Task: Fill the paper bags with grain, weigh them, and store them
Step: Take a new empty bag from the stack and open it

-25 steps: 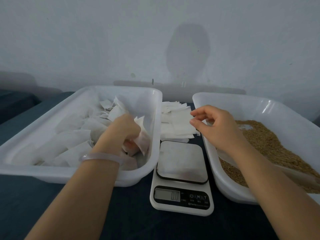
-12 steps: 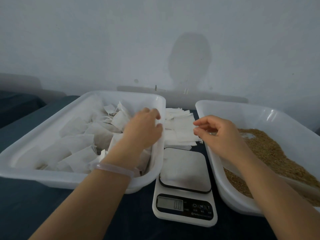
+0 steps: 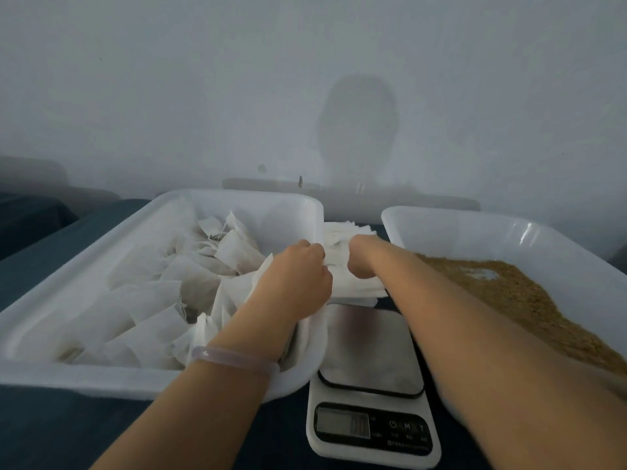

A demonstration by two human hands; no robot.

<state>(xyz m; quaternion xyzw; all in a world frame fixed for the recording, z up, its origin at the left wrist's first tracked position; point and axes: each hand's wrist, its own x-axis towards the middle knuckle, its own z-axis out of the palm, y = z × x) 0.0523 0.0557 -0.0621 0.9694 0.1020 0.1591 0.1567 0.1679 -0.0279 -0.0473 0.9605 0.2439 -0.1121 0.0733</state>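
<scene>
Nearest on the dark desk [image 3: 68, 432], the scale [image 3: 371, 385] stands bare, with nothing on its platform and a display too dim to read. To its left, the storage tray [image 3: 101, 378] holds a heap of filled paper bags [image 3: 149, 300]. To its right, the second tray [image 3: 475, 225] holds the loose grain [image 3: 529, 300].

A second ago the left hand [image 3: 298, 276], a pale bracelet [image 3: 234, 359] on its wrist, was down among the filled bags. It has now risen and crossed that tray's right rim. The right hand [image 3: 363, 259], which hung over the grain tray's edge with thumb and finger pinched, has swung inward. Both now meet at the stack of empty bags [image 3: 356, 286], just behind the scale and between the trays.

The left fingers [image 3: 319, 262] are curled, with their tips at the stack's left edge. The right hand's fingers curl down onto the stack, hidden behind the hand. I cannot tell whether either hand has hold of a bag.

By my reading, one bag has just been stored and a new round is starting. The next step is to separate a single empty bag for filling, and the thin sheets may lift together.
</scene>
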